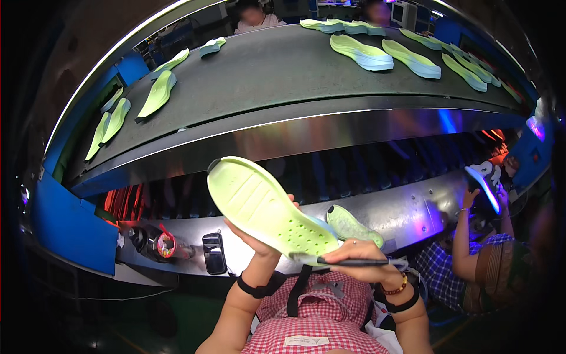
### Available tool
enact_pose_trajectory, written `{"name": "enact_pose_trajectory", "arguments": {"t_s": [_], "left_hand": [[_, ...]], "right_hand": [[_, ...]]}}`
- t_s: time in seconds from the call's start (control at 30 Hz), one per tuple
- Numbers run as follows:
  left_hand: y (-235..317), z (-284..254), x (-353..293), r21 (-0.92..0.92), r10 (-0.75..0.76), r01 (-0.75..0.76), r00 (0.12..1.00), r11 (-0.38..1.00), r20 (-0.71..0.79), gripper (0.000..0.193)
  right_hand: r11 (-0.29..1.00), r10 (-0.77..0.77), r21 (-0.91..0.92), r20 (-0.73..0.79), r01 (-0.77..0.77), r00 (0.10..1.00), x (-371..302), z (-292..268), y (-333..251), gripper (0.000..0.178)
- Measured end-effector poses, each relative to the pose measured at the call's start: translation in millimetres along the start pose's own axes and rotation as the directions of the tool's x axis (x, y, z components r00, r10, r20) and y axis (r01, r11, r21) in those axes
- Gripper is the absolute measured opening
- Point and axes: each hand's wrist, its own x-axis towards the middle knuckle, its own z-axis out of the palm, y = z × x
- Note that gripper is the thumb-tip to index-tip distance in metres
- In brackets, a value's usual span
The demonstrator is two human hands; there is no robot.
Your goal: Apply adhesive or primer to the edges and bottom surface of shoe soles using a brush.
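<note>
A pale yellow-green shoe sole [259, 203] is held up in front of me, tilted, with a black tip at its upper left end and small holes near its lower end. My left hand [256, 241] grips it from underneath, its fingers partly hidden behind the sole. Between the fingers of my right hand [358, 253] is a slim brush [368, 262] with a black handle. Its pale tip lies against the sole's lower edge. Behind my right hand, a second sole [354, 227] rests on the metal bench.
Beyond the metal ledge [330, 121], a dark conveyor belt [253, 76] carries several soles. On the bench [407, 206] are a phone [214, 253], a red-rimmed cup [167, 245] and a dark bottle [141, 239]. A co-worker's hands [469, 199] hold a lit sole at right.
</note>
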Motion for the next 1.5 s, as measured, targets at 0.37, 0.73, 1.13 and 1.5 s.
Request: {"name": "enact_pose_trajectory", "arguments": {"t_s": [0.37, 0.73, 1.13, 1.5], "left_hand": [[14.7, -2.6, -2.3, -0.046, 0.052, -0.049, 0.997, 0.998, 0.058, 0.092], [5.7, 10.0, -2.2, 0.034, 0.071, -0.069, 0.995, 0.997, -0.073, 0.091], [14.6, 27.9, -4.9, 0.028, 0.018, -0.018, 1.0, 0.999, 0.015, 0.09], [-33.3, 8.7, -30.0, 0.037, -0.286, 0.283, 0.949, 0.958, 0.134, 0.087]], "right_hand": [[0.963, 0.108, 0.233, 0.122, -0.134, 0.987, -16.6, -3.7, -0.6, 0.022], [0.895, 0.212, 0.392, 0.043, -0.212, 0.976, -23.7, -7.3, 7.1, 0.024], [0.866, 0.247, 0.472, -0.12, -0.164, 0.962, -16.2, 2.9, 17.3, 0.022], [0.962, 0.159, 0.249, -0.186, -0.11, 0.97, -7.5, 4.8, -17.4, 0.02]]}}
